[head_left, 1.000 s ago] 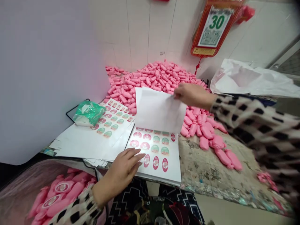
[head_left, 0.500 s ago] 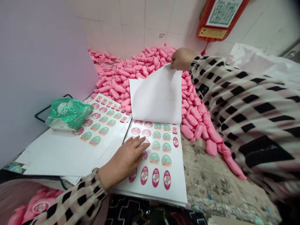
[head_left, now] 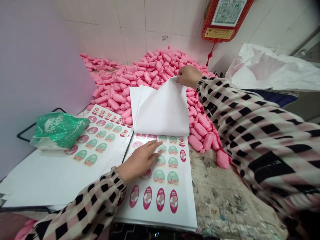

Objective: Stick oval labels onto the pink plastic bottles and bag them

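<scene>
My left hand (head_left: pixel 140 160) lies flat, fingers stretched out, on a sticker sheet (head_left: pixel 175 186) printed with pink and green oval labels, the top one of a stack at the table's front. My right hand (head_left: pixel 188 76) pinches the far corner of a white sheet (head_left: pixel 163 110) and holds it lifted and curled back over the stack, blank side towards me. A second blank sheet edge shows just behind it. A big heap of pink plastic bottles (head_left: pixel 147 73) lies behind the sheets, against the tiled wall.
Another sticker sheet (head_left: pixel 105 128) lies to the left on blank white sheets (head_left: pixel 50 180), with a green plastic packet (head_left: pixel 58 130) on it. The stained tabletop (head_left: pixel 225 200) shows at right. A white plastic bag (head_left: pixel 265 71) and a red wall calendar (head_left: pixel 223 18) are at the back right.
My left hand slid further up the sticker sheet. My right hand kept hold of the white sheet's corner, lifting it, then drawing it slightly down and left; the sheet curls more.
</scene>
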A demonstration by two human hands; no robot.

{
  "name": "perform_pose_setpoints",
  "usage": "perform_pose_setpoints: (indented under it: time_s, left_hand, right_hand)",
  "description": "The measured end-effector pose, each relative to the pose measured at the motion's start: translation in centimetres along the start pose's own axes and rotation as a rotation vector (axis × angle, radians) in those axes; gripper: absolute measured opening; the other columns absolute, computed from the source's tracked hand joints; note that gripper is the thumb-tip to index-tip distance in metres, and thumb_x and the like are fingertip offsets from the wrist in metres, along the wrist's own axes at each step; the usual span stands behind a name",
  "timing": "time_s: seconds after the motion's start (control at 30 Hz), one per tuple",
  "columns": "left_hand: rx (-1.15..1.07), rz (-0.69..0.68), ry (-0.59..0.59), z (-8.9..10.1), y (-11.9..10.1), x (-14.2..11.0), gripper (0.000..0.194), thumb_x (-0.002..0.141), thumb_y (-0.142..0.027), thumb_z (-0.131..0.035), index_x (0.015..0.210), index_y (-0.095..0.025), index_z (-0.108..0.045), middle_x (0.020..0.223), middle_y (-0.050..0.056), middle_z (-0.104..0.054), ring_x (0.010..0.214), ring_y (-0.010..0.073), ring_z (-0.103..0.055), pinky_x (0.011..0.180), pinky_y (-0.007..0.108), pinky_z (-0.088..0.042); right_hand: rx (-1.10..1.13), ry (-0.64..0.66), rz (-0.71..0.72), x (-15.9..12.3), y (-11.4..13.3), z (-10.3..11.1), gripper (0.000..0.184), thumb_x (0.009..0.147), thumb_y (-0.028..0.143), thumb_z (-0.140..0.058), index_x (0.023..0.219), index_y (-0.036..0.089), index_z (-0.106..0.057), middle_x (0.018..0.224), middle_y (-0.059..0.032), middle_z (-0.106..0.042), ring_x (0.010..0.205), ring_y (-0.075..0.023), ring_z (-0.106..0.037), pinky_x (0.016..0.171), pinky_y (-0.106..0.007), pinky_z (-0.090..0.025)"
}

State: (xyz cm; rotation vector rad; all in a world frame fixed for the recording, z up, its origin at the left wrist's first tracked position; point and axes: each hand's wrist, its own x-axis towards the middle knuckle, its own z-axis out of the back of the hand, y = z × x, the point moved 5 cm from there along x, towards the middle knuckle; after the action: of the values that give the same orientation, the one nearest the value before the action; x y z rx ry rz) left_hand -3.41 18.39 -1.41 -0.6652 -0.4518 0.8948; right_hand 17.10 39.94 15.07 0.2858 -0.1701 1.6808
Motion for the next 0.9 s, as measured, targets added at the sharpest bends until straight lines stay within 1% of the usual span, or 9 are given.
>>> perform_pose_setpoints:
  time_s: [0.07,0.2,0.3,0.37,0.43,0.53,0.6,0.77,0.9]
  left_hand:
    - [-0.265,0.16,-0.044,-0.2,0.3,0.2,0.043,0.085,-0.028,-0.055,0.127,-0.021,-0.054,0.128,0.011,-0.056,0.116,0.0256,-0.054,0.102,0.043,-0.039]
    - [-0.992,0.55,-0.195,-1.1,0.6,0.5,0.044,0.082,-0.026,-0.061,0.124,-0.019,-0.05,0.106,0.013,-0.066,0.09,0.0229,-0.066,0.087,0.04,-0.051]
    - [-1.435,0.695,-0.292,-1.8,0.4,1.1,0.025,0.088,-0.024,-0.052,0.11,-0.012,-0.052,0.102,0.019,-0.066,0.093,0.0244,-0.067,0.085,0.036,-0.054]
    - [-1.582,0.751,-0.306,-2.3,0.3,1.3,0.02,0.091,-0.023,-0.044,0.102,-0.009,-0.053,0.107,0.024,-0.063,0.098,0.0273,-0.066,0.084,0.036,-0.055]
    - [-1.622,0.764,-0.317,-2.7,0.4,1.3,0.022,0.093,-0.024,-0.038,0.101,-0.008,-0.052,0.112,0.026,-0.06,0.103,0.0292,-0.064,0.083,0.037,-0.056]
    - [-1.648,0.751,-0.343,-2.9,0.6,0.7,0.029,0.095,-0.027,-0.031,0.106,-0.008,-0.049,0.12,0.027,-0.056,0.109,0.0309,-0.06,0.084,0.04,-0.056]
    - [-1.712,0.738,-0.369,-2.9,0.6,0.2,0.038,0.096,-0.033,-0.026,0.114,-0.007,-0.047,0.124,0.028,-0.053,0.113,0.0328,-0.057,0.083,0.044,-0.056]
    - [-1.873,0.691,-0.465,-2.7,0.7,-0.7,0.055,0.095,-0.047,-0.023,0.129,-0.007,-0.04,0.13,0.029,-0.048,0.121,0.0375,-0.049,0.083,0.051,-0.055]
    - [-1.904,0.648,-0.473,-2.7,1.0,-1.4,0.065,0.092,-0.056,-0.024,0.133,-0.007,-0.037,0.132,0.03,-0.047,0.124,0.0395,-0.045,0.086,0.055,-0.052]
  right_hand:
    - [0.08,-0.1,0.048,-0.9,0.5,1.2,0.025,0.081,0.025,-0.059,0.098,0.006,-0.063,0.098,-0.0087,-0.063,0.092,-0.0166,-0.053,0.082,-0.034,-0.041]
    - [0.235,-0.242,0.158,-3.3,2.3,3.8,0.017,0.077,0.024,-0.061,0.09,0.014,-0.064,0.089,-0.003,-0.062,0.083,-0.0159,-0.052,0.078,-0.032,-0.041]
    - [0.395,-0.247,0.278,-5.3,3.3,5.1,0.016,0.079,0.027,-0.061,0.091,0.017,-0.062,0.086,0.0001,-0.06,0.084,-0.0146,-0.053,0.079,-0.028,-0.042]
    - [0.569,-0.28,0.314,-6.5,2.9,5.6,0.021,0.082,0.033,-0.059,0.097,0.018,-0.059,0.086,0.0006,-0.058,0.084,-0.0141,-0.055,0.079,-0.028,-0.043]
    - [0.725,-0.361,0.236,-7.7,0.9,5.3,0.027,0.086,0.038,-0.053,0.105,0.019,-0.055,0.088,0.0004,-0.057,0.084,-0.0138,-0.056,0.077,-0.028,-0.044]
    - [0.836,-0.379,-0.082,-9.5,-3.3,2.1,0.026,0.089,0.038,-0.046,0.104,0.018,-0.054,0.086,-0.001,-0.058,0.081,-0.0141,-0.056,0.072,-0.027,-0.045]
    - [0.8,-0.131,-0.365,-11.2,-5.4,-2.1,0.021,0.084,0.037,-0.052,0.092,0.018,-0.057,0.076,-0.0016,-0.058,0.075,-0.0152,-0.055,0.066,-0.026,-0.044]
    - [0.781,0.062,-0.477,-15.1,-5.9,-9.5,0.024,0.072,0.04,-0.063,0.067,0.018,-0.055,0.057,-0.0028,-0.055,0.06,-0.017,-0.053,0.054,-0.027,-0.039]
    - [0.758,0.08,-0.503,-15.9,-5.7,-11.8,0.033,0.068,0.046,-0.064,0.079,0.017,-0.056,0.073,-0.0065,-0.063,0.069,-0.0199,-0.057,0.057,-0.028,-0.039]
